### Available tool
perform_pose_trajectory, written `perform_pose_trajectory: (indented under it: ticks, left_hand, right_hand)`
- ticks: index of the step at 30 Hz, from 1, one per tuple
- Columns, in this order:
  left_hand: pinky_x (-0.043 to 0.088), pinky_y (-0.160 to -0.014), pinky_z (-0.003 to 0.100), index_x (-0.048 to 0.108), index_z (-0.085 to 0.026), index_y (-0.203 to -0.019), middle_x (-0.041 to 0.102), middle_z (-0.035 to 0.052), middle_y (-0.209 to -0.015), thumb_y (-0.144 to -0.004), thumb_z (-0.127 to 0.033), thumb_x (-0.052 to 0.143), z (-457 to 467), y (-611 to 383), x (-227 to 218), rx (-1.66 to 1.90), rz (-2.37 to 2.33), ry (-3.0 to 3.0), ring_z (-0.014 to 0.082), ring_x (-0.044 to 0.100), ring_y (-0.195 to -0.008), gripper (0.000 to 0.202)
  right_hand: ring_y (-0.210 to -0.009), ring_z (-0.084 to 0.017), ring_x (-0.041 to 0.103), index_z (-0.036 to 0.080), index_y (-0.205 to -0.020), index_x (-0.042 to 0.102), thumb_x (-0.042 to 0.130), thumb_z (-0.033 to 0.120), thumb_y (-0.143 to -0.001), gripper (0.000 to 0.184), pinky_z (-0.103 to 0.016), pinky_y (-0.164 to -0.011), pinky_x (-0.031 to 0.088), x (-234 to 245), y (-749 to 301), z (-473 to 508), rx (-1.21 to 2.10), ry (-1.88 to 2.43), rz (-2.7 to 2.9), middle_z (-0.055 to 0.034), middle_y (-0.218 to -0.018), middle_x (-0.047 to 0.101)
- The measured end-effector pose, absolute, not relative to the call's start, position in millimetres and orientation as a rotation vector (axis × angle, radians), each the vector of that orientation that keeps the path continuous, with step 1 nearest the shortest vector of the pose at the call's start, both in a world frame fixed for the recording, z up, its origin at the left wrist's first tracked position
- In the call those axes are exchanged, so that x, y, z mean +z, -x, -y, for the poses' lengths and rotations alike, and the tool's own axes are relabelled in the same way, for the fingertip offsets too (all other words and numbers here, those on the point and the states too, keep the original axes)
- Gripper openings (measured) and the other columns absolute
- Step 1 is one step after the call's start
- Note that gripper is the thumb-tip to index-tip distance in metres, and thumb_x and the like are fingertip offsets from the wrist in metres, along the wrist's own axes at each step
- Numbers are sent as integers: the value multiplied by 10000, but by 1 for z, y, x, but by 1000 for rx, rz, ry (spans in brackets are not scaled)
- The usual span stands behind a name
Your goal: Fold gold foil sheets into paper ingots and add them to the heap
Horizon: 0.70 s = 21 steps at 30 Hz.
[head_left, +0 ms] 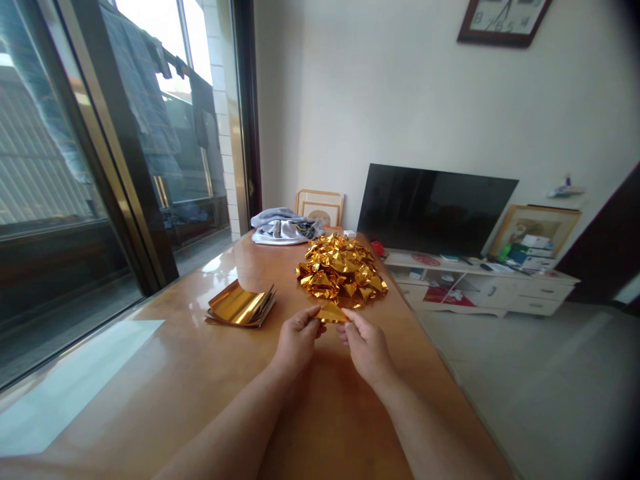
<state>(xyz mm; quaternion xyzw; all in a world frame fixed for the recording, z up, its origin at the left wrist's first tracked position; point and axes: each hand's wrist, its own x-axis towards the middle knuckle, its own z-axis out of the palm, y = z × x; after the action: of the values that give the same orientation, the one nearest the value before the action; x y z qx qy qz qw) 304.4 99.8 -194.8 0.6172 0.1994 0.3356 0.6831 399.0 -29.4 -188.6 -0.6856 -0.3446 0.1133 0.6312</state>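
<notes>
Folded foil piece [332, 314] pinched between my left hand [298, 340] and right hand [367, 348], above the wooden table [200, 373]. Just ahead, on the table, a heap of folded foil pieces [341, 270]; ahead-left of my hands, a stack of foil sheets [241, 305]. Behind the heap, a folded cloth [283, 228]. Beyond the table's right edge, a television [435, 210] on a low cabinet [500, 293]. Glass door [60, 167] along the table's left.

Wall clock [503, 20], dark frame: numerals 8, 7, 6, 5 legible along the lower face; upper face cut off at top of view. Boxes [530, 252] stacked by the white cabinet [500, 293] carry printing, too small to read at this distance.
</notes>
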Motion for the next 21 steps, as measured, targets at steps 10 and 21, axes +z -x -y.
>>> perform_pose_trajectory:
  ticks: [10, 21]
  left_hand:
    - [513, -695, 269, 712, -98, -1172, 744, 96, -899, -806, -261, 649, -102, -304, -197, 754, -415, -1426, 148, 651, -740, 406]
    - [516, -731, 281, 698, -111, -1207, 744, 91, -921, -832, -256, 596, -103, -304, -201, 747, -405, -1533, 160, 653, -773, 415]
  right_hand:
    - [-798, -238, 709, 195, -1266, 659, 527, 365, -872, 448, -348, -714, 575, -190, -402, 29, 261, 1577, 823, -92, -976, 755]
    - [-837, -242, 721, 187, -1279, 655, 517, 328, -882, 443, -367, -768, 578, -192, -405, 31, 239, 1619, 857, -95, -979, 757]
